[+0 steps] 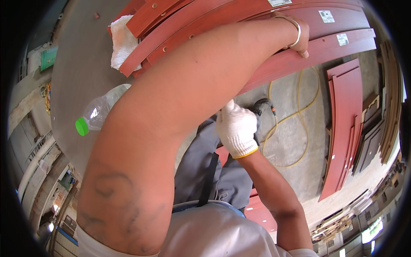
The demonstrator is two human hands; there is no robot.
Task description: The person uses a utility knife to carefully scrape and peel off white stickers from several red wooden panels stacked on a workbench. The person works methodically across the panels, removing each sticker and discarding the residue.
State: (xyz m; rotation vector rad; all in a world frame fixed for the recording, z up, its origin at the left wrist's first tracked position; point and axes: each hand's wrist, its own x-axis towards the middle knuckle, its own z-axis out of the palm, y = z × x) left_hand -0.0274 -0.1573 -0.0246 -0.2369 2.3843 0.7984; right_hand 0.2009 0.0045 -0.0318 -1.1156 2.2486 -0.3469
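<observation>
My bare left hand (301, 38), with a pale band at the wrist, reaches across to the upper right and grips the edge of a red wood-look board (324, 48) with a label. My right hand (238, 128), in a white knitted glove with a yellow cuff, is closed near my lap, below my left forearm. Beside the glove a dark air tool (258, 110) partly shows, joined by an orange-ringed fitting to a yellow air hose (300, 110). The glove hides most of it. More red boards (205, 19), some with round holes, lie under and beyond my left forearm.
A white towel (122, 41) lies against the board ends. A clear plastic bottle with a green cap (82, 126) lies on the grey surface at left. The hose loops over the concrete floor. Stacked red panels (345, 122), dark panels (369, 151) and timber stand at right.
</observation>
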